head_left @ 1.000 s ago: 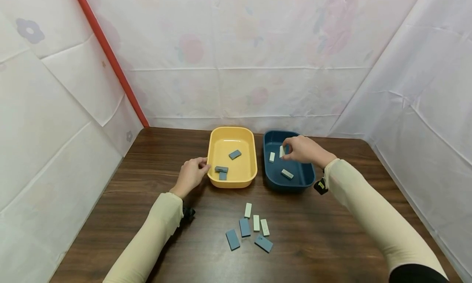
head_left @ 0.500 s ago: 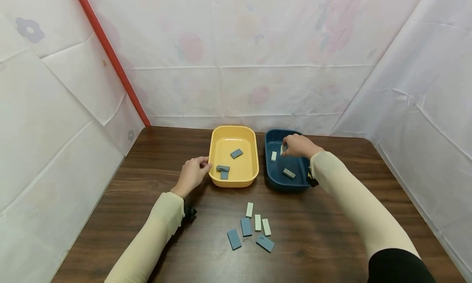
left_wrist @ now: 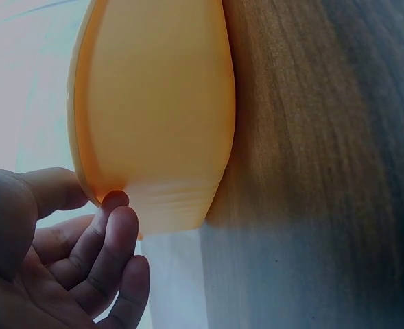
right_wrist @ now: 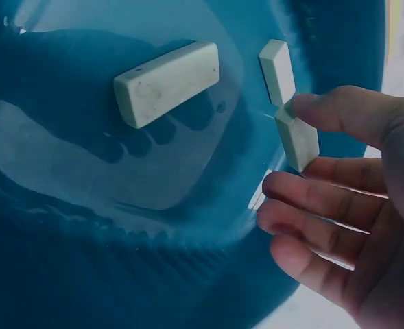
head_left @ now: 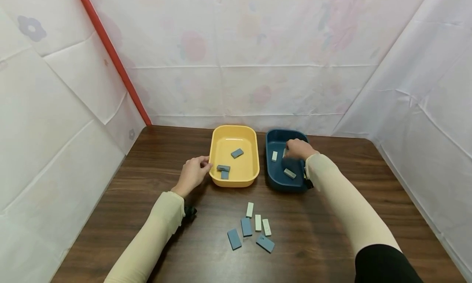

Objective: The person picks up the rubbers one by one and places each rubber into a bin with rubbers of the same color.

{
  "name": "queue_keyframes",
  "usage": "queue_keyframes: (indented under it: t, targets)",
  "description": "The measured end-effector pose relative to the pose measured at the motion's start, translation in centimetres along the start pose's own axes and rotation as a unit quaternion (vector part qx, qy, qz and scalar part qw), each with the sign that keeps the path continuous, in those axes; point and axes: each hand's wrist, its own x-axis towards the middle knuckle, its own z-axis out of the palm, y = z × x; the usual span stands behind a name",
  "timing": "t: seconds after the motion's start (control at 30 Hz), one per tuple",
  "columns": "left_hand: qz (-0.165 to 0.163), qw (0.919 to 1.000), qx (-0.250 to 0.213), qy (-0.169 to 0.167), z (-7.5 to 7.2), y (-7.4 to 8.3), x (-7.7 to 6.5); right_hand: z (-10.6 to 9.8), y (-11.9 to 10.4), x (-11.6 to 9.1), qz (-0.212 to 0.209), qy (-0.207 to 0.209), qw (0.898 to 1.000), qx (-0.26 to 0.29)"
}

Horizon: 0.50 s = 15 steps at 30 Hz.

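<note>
Right hand (head_left: 296,149) pinches pale block (right_wrist: 298,140) inside blue tray (head_left: 276,171).

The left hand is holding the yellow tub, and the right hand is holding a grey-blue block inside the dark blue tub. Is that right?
Not quite: the block isn't grey-blue. The right wrist view shows the right hand pinching a whitish block inside the dark blue tub. The left hand is holding the yellow tub, as you said.
</note>
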Motion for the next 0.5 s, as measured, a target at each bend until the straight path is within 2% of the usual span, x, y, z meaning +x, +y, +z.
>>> queue_keyframes:
  t: [0.2, 0.5]
  targets:
    - [0.0, 1.0, 0.004, 0.004, -0.2, -0.1, -0.1, 0.1, -0.7, 0.7, -0.013, 0.0, 1.0, -0.01]
    - [-0.008, 1.0, 0.004, 0.002, 0.0, -0.3, -0.1, 0.5, -1.0, 1.8, -0.011, -0.039, 0.999, -0.004]
